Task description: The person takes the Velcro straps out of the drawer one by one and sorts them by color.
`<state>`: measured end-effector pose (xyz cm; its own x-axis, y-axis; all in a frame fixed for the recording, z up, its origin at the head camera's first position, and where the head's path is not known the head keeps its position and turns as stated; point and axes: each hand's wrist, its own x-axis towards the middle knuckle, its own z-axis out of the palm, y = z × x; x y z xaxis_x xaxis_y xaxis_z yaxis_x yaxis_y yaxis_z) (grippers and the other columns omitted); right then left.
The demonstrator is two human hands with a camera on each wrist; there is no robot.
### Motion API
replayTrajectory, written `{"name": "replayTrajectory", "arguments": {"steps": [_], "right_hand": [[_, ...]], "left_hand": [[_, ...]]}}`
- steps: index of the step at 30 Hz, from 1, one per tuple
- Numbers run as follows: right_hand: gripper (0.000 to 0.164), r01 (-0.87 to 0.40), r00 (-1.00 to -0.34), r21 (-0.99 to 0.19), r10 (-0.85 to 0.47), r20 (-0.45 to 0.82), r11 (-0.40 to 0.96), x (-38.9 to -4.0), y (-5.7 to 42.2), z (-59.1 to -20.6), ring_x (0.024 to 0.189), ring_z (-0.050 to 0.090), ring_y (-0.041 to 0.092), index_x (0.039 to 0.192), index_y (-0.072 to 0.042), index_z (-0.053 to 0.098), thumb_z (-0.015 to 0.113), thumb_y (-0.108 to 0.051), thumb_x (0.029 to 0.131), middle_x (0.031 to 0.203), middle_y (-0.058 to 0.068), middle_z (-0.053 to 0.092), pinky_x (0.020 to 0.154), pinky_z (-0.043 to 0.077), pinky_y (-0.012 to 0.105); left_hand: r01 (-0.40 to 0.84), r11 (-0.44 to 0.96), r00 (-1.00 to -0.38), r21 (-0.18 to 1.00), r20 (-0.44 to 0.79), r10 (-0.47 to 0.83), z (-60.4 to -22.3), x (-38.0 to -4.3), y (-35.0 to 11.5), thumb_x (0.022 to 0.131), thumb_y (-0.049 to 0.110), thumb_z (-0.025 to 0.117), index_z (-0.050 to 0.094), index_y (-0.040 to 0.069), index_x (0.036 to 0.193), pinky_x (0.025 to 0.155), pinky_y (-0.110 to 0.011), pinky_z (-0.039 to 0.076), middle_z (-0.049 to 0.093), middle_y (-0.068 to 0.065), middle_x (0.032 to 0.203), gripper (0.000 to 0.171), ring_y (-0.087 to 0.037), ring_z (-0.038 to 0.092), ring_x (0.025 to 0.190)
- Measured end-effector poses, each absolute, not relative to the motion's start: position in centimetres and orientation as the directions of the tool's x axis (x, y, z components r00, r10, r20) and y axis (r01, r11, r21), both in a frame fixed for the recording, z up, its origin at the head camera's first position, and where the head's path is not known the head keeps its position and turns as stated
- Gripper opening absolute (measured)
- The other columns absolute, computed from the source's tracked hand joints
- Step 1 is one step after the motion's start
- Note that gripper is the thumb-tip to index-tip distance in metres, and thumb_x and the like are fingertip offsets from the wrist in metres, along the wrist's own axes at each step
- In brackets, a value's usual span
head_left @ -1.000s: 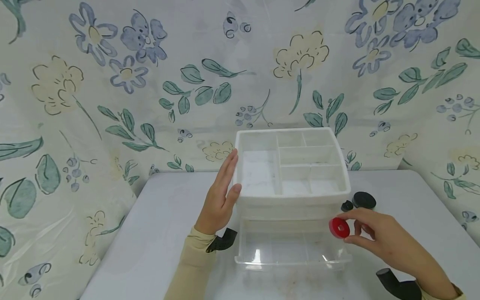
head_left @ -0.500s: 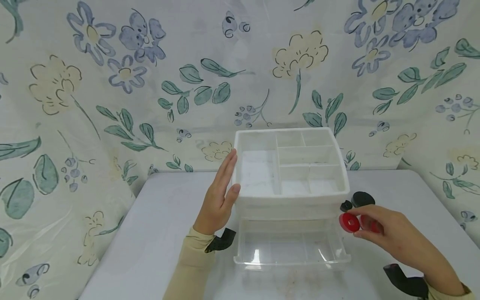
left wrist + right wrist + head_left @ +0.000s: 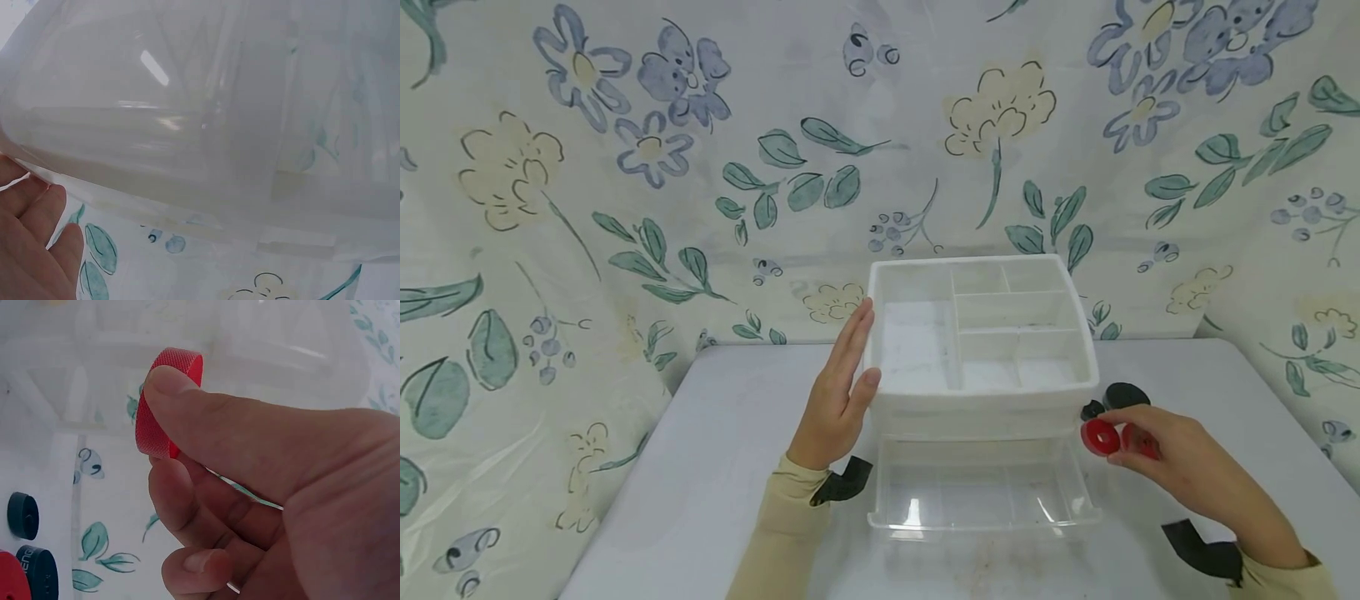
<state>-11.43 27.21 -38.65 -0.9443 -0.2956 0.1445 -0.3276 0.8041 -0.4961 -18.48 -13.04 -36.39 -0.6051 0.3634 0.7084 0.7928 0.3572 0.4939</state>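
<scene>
One left hand (image 3: 829,407), fingers straight, rested against box (image 3: 985,417) at nine o'clock, presumably steadying it; drawer (image 3: 985,522) stuck out at six. Right hand (image 3: 1180,452) pinched red roll (image 3: 156,434) by its rim at box's four, likely for control; black rolls (image 3: 1126,395), second red roll (image 3: 1144,443) lay nearby.

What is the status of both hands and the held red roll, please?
Right hand pinches red roll. Left hand against white organizer's side. By right hand: second red roll, larger black roll.
</scene>
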Motion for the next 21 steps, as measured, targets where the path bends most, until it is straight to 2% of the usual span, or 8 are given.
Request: {"name": "replayTrajectory", "arguments": {"steps": [21], "right_hand": [[0.042,-0.260,-0.962,-0.516,-0.267,0.063,0.816,-13.3,27.9,-41.1,0.077,0.052,0.016,0.121,0.001,0.066,0.081,-0.010,0.083,0.083,-0.003,0.059,0.059,0.050,0.022]], "left_hand": [[0.800,0.353,-0.595,0.485,0.719,0.360,-36.3,-18.4,-13.0,0.110,0.042,0.033,0.022,0.003,0.160,0.123,-0.038,0.018,0.020,-0.011,0.166,0.064,-0.028,0.020,0.152]]}}
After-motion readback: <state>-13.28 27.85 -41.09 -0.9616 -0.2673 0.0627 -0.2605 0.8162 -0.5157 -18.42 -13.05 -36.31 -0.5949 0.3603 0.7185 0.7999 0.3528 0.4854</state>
